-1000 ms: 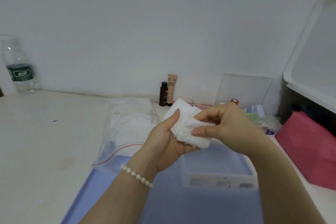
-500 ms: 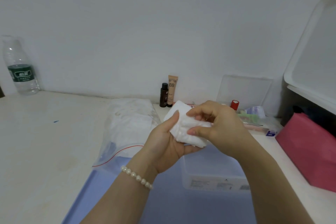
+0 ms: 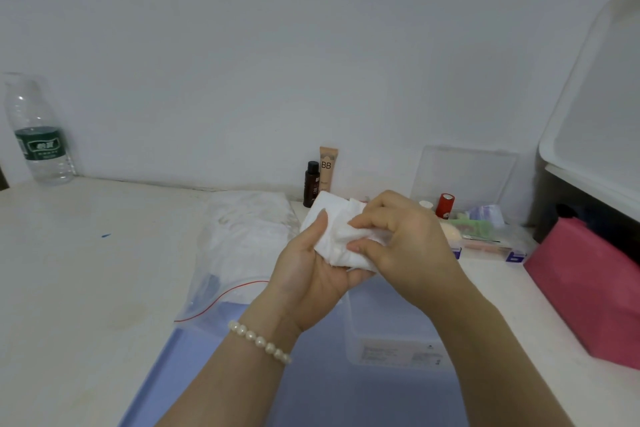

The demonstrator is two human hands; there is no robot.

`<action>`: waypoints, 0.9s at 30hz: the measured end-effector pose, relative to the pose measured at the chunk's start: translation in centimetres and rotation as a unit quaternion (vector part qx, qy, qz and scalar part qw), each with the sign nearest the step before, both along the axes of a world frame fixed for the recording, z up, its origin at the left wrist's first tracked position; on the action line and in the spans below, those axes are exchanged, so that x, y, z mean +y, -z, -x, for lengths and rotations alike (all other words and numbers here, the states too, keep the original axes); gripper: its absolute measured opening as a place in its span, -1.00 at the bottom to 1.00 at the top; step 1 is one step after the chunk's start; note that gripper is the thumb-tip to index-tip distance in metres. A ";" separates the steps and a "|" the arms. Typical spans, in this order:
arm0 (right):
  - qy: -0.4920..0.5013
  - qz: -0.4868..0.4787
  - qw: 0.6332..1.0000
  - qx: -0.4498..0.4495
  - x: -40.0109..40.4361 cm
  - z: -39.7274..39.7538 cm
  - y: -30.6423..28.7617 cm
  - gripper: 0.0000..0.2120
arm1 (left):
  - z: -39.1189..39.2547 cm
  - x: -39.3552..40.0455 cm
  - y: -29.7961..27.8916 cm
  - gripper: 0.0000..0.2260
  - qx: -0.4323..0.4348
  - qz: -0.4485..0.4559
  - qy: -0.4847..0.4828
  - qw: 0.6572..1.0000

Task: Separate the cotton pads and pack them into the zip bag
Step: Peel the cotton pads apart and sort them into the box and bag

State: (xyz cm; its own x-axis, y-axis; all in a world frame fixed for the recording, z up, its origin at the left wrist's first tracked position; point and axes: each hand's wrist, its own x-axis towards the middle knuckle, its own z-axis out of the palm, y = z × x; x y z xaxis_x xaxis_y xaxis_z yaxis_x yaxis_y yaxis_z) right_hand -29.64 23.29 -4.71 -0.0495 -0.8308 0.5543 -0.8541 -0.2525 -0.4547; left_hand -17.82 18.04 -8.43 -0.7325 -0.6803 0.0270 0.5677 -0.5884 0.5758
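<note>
The left hand (image 3: 311, 274) is holding a small stack of white cotton pads (image 3: 337, 236) above the tabletop (image 3: 86, 270), with its thumb lying along the left edge of the stack and the palm cupping it from beneath; a pearl bracelet (image 3: 259, 341) is sitting on that wrist. The right hand (image 3: 398, 243) is reaching in from the right and pinching the top layer of the pads between its thumb and curled fingers — both hands are touching the same stack. Just left of the hands, the zip bag (image 3: 239, 243) is lying flat on the tabletop with white pads showing through its clear plastic and its red-lined mouth facing the near side. Below the hands a clear plastic box (image 3: 391, 333) is sitting on a pale blue tray (image 3: 214, 374). Against the far wall a dark little bottle (image 3: 311, 184) and a beige tube (image 3: 328, 168) marked BB are standing side by side, just beyond the pads. At the far left a clear water bottle (image 3: 40, 135) with a green label is standing upright, well apart from everything else. To the right, a clear organiser (image 3: 485, 229) is holding small cosmetic items, and a pink pouch (image 3: 588, 281) is lying beside it.
</note>
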 end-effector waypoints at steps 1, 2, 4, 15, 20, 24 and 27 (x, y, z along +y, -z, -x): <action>-0.003 0.010 1.000 0.014 -0.1 -0.2 0.1 -0.83 | 0.0 0.0 0.0 -0.54 0.008 -0.008 -0.004 1.000; -0.005 0.015 1.000 0.024 -0.2 -0.2 0.3 -0.82 | 0.0 0.1 -0.1 -0.54 0.011 -0.012 -0.009 1.000; -0.005 0.009 0.999 0.030 -0.3 -0.1 0.4 -0.76 | 0.0 0.1 -0.1 -0.54 0.003 -0.005 -0.021 1.000; -0.002 0.027 0.999 0.017 -0.1 0.3 0.7 -0.77 | 0.0 0.0 0.2 -0.56 0.007 -0.023 -0.030 0.999; -0.022 0.008 0.995 -0.095 0.5 -0.3 0.2 -0.69 | -0.2 0.1 -0.1 -0.64 0.015 -0.018 -0.024 0.999; -0.117 0.002 0.944 -0.309 1.0 1.2 -1.2 -0.65 | 0.0 0.0 -0.1 -0.60 0.029 -0.033 -0.055 0.998; -0.087 -0.020 0.870 -0.484 1.0 3.1 -1.6 -0.68 | 0.2 -0.1 0.0 -0.64 0.049 -0.054 -0.091 0.993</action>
State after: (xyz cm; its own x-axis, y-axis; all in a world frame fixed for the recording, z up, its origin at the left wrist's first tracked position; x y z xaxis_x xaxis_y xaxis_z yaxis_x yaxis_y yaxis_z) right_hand -32.78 24.25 -3.15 -0.3481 -0.8906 0.2928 -0.0154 -0.3068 -0.9516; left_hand -18.05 17.98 -8.38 -0.5946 -0.8039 0.0126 0.7207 -0.5260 0.4516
